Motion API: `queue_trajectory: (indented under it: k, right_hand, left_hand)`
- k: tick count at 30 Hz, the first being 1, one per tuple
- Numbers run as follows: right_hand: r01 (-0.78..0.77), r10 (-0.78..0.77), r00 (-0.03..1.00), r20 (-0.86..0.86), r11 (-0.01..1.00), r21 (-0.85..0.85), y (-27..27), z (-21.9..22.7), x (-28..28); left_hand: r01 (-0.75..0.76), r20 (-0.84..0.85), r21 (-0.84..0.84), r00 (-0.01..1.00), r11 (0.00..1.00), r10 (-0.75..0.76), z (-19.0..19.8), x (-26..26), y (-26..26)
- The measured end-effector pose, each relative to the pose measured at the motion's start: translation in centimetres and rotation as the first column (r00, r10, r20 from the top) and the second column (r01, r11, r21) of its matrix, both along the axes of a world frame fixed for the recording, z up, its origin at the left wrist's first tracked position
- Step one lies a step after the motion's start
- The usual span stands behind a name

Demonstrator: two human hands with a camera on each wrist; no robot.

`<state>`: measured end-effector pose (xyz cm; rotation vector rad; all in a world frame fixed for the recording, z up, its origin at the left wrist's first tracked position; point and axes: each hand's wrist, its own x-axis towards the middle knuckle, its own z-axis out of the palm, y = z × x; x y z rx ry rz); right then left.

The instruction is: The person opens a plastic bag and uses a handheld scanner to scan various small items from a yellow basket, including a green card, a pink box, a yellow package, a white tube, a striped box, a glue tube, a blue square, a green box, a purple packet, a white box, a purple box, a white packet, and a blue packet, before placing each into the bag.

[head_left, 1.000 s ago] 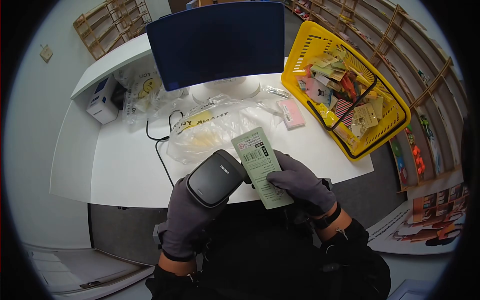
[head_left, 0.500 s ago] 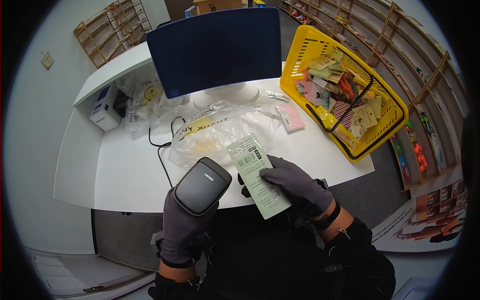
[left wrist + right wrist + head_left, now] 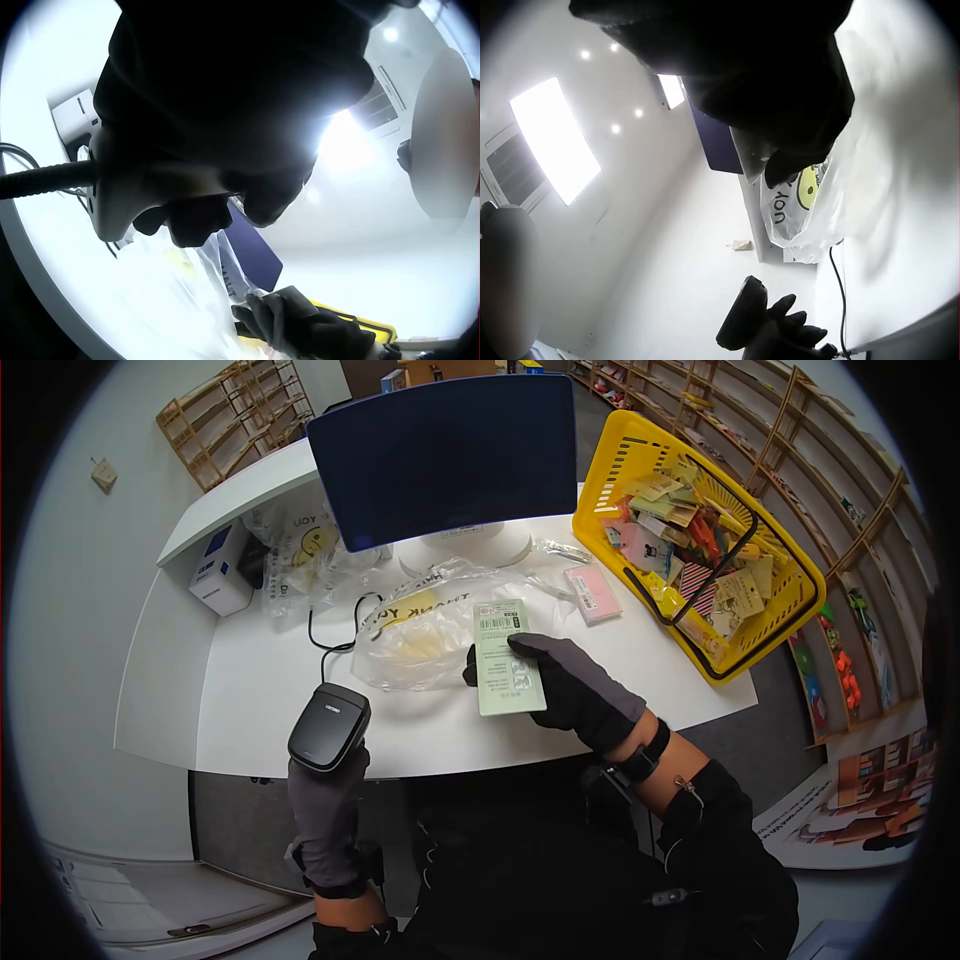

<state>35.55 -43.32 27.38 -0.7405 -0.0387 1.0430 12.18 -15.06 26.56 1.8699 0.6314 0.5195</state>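
In the head view the left hand (image 3: 326, 815) grips a black handheld scanner (image 3: 329, 727) near the desk's front edge; the left wrist view shows the gloved fingers (image 3: 199, 221) curled round its handle. Further right, the right hand (image 3: 582, 685) pinches a pale green package (image 3: 508, 660), thumb on its printed face with the barcode towards the top. The package overlaps the right part of a clear plastic bag (image 3: 405, 645) lying on the desk. Both hands wear grey and black gloves. The package's far side is hidden.
A yellow basket (image 3: 608, 460) full of small packets stands at the right, beside a pink packet (image 3: 593, 593). Behind are a monitor (image 3: 445, 460) and its stand. More bags (image 3: 305, 560), a white box (image 3: 222, 575) and a black cable (image 3: 335, 648) lie to the left.
The left hand has moved left with the scanner, away from the package. The right hand has raised the package slightly and turned it more upright.
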Motion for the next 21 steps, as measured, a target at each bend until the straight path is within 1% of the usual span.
queue_trajectory:
  k: [4,6,8,11,12,15,16,19,20,21]
  right_hand:
    - [0.028,-0.019,0.996,-0.092,0.995,0.1,1.4,0.3,1.6]
    - [0.165,-0.156,0.977,-0.146,0.985,0.048,2.9,2.4,1.2]
    - [0.23,-0.223,0.96,-0.17,0.973,0.021,3.4,2.6,1.7]
    - [0.14,-0.134,0.981,-0.142,0.99,0.033,3.7,0.3,3.3]
    - [0.139,-0.133,0.981,-0.143,0.99,0.034,3.6,-0.2,3.4]
    - [-0.026,0.024,0.999,0.021,0.996,0.085,3.2,0.3,2.5]
    - [-0.024,0.023,1.0,0.017,0.996,0.083,3.1,0.3,2.3]
    - [-0.073,0.076,0.994,0.079,0.997,-0.038,2.7,0.7,1.9]
    - [-0.069,0.072,0.994,0.08,0.997,-0.038,2.4,1.0,1.8]
    - [-0.107,0.114,0.981,0.155,0.993,-0.053,1.9,1.5,1.8]
  left_hand:
    - [0.033,0.007,0.003,0.999,0.999,-0.033,1.1,0.2,-1.0]
    - [0.035,-0.006,0.003,0.999,0.999,-0.035,2.2,0.3,-1.9]
    - [0.035,-0.035,0.003,0.999,0.999,-0.035,3.0,0.3,-2.4]
    - [0.041,0.006,0.002,0.999,0.999,-0.041,1.9,0.1,-1.7]
    - [0.044,0.026,0.001,0.999,0.999,-0.044,1.7,0.0,-1.6]
    - [0.046,-0.005,0.034,0.999,0.998,-0.046,2.0,0.0,-1.6]
    - [0.05,-0.021,0.048,0.999,0.998,-0.049,2.0,-0.1,-1.6]
    - [0.035,0.021,0.016,0.999,0.999,-0.036,1.6,-0.1,-1.8]
    - [0.03,0.045,0.0,0.999,1.0,-0.03,1.5,0.0,-1.9]
    - [0.038,0.048,-0.002,0.998,0.999,-0.038,1.3,0.0,-1.7]
